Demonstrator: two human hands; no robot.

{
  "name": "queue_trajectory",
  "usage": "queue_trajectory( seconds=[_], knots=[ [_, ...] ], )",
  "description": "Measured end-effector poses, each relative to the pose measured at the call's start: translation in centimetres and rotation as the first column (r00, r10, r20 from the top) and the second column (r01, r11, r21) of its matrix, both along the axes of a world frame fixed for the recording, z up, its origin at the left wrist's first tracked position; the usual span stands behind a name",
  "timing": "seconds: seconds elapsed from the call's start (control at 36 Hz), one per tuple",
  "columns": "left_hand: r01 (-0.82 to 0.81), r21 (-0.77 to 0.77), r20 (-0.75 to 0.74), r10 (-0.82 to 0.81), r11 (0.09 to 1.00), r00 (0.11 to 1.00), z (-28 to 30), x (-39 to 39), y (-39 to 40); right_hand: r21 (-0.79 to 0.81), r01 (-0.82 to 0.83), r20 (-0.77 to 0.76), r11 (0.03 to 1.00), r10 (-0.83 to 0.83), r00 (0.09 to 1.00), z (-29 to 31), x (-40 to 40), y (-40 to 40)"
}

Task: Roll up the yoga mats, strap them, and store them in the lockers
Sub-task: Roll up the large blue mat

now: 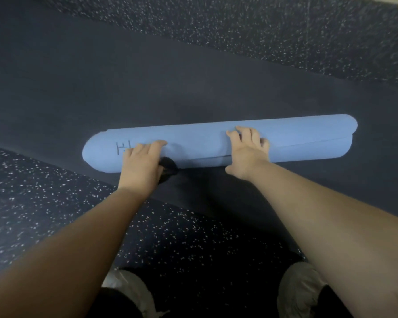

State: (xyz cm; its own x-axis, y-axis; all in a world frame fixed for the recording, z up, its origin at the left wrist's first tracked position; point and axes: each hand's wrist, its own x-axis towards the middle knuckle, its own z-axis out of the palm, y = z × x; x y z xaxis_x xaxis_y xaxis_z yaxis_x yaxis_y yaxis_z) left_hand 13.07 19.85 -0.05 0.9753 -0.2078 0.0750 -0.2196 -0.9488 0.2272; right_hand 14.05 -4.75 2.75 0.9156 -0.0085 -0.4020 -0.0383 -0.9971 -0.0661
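Yoga mat (216, 143), light blue on its outer face, lies rolled into a long cylinder across a dark flat mat (147, 88) spread on the speckled floor (44, 203). Its loose edge runs as a seam along the near side of the roll, and a dark handwritten mark sits near the left end. The roll's right end reaches close to the dark mat's far right edge.

Left hand (143, 161) rests on top of the roll toward its left end, fingers extended over the curve and pressing down; beneath the palm a small black strap (169, 168) shows against the roll's lower edge, though whether the hand grips it cannot be told. Right hand (248, 148) presses on the roll right of centre, fingers spread and bent over the crest, thumb set apart toward the near side, holding nothing enclosed.

Both forearms reach forward from the bottom of the view. Two pale shoes (301, 292) stand on the speckled floor just short of the dark mat's near edge.
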Motion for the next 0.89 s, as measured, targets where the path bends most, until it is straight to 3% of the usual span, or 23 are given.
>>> queue_trajectory(
  seconds=[0.19,0.28,0.36,0.53,0.69,0.89],
  knots=[
    [-0.145,-0.046,-0.002,0.145,0.988,0.989,0.0,1.0,2.5,-0.107,0.013,-0.003,0.994,-0.013,1.000,0.0,0.8,0.9],
    [-0.346,-0.085,-0.157,0.330,0.934,0.931,0.3,1.4,3.6,-0.188,-0.010,-0.001,0.982,0.010,1.000,-0.4,0.7,1.4],
    [-0.425,-0.116,-0.313,0.373,0.898,0.873,0.1,1.6,5.0,-0.304,-0.032,0.025,0.952,0.041,0.999,-1.3,0.2,2.2],
    [-0.416,-0.152,-0.329,0.351,0.897,0.877,-0.7,1.8,5.5,-0.353,0.044,0.094,0.935,-0.011,0.995,-2.0,0.7,5.6],
    [-0.399,-0.170,-0.268,0.347,0.901,0.899,-1.4,1.1,5.9,-0.203,-0.242,0.026,0.949,0.252,0.967,-1.8,1.8,10.6],
    [-0.368,-0.252,-0.280,0.297,0.895,0.913,-0.4,2.3,8.2,-0.212,-0.204,-0.027,0.956,0.203,0.979,-2.2,4.6,13.9]
  ],
)
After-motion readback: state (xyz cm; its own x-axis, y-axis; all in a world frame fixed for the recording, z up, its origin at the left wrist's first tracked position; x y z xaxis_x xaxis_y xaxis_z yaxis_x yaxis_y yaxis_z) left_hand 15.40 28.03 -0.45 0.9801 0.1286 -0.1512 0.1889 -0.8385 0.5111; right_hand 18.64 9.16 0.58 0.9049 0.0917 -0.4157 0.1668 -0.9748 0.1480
